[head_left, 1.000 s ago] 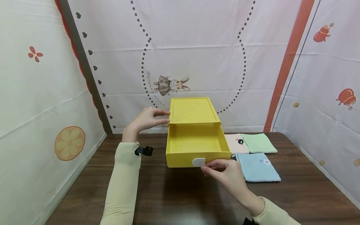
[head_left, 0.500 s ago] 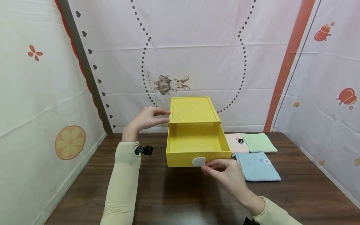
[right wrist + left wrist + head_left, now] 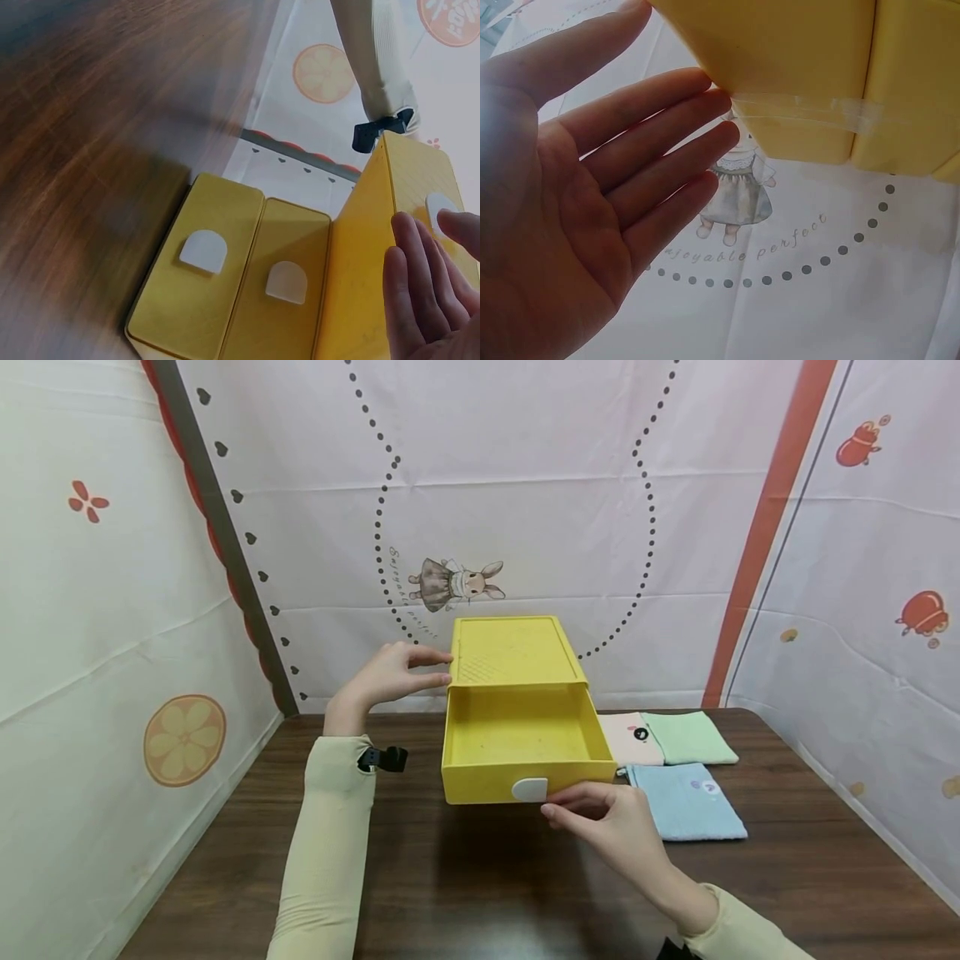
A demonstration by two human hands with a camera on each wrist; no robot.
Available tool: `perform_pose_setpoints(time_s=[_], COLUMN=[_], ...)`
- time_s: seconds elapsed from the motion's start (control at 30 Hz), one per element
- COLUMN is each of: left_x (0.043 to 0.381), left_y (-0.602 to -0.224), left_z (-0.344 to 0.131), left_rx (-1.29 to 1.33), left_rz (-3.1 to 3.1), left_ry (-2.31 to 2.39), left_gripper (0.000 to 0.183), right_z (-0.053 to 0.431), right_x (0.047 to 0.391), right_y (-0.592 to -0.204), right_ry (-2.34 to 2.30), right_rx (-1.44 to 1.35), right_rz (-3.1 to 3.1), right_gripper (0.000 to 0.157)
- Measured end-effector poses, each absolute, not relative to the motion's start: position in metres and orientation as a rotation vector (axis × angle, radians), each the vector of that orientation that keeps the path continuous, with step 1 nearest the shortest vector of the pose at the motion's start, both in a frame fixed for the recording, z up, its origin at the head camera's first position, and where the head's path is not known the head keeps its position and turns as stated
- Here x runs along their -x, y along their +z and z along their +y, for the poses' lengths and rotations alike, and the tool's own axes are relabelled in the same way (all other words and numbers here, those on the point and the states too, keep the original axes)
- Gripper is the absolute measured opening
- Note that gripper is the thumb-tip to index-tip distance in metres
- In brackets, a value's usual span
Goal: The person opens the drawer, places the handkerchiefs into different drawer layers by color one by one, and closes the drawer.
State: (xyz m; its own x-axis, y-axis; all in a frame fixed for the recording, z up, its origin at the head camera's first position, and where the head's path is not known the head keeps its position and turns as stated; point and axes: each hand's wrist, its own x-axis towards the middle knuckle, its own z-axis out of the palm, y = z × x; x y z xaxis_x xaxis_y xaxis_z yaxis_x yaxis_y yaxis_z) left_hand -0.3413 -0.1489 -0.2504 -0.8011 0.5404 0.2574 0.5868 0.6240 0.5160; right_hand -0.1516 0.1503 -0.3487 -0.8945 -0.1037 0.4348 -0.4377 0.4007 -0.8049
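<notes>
A yellow drawer cabinet (image 3: pixel 517 652) stands on the table, its top drawer (image 3: pixel 528 783) pulled out with bare inside showing. My left hand (image 3: pixel 382 678) touches the cabinet's left side with fingertips and thumb, its fingers extended in the left wrist view. My right hand (image 3: pixel 618 831) is at the drawer front, thumb and forefinger right beside the white handle (image 3: pixel 530 789). In the right wrist view its fingers (image 3: pixel 424 285) lie straight near the drawer's lower edge, with the thumb overlapping the handle. Two lower drawers (image 3: pixel 196 277) with white handles are closed below.
Folded small towels lie right of the cabinet on the dark wooden table (image 3: pixel 300 860): a pink towel (image 3: pixel 626 747), a green towel (image 3: pixel 690 739) and a light blue towel (image 3: pixel 690 810). Printed cloth walls (image 3: pixel 525 510) enclose the table's back and sides.
My right hand has shifted slightly right, its thumb and forefinger easing away from the drawer handle. The left hand and the pulled-out drawer stay in place.
</notes>
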Motion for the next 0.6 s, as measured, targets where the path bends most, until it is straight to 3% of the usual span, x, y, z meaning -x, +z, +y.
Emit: perform_pose_setpoints(time_s=[0.6], left_x=[0.345], left_y=[-0.253], left_z=[-0.149], left_rx=[0.939], left_rz=[-2.76], left_ry=[-0.974], left_gripper=[0.05], right_z=[0.19], right_x=[0.145], right_y=[-0.36], right_ry=[1.36], right_rx=[-0.474], right_rz=[-2.539], right_gripper=[0.016])
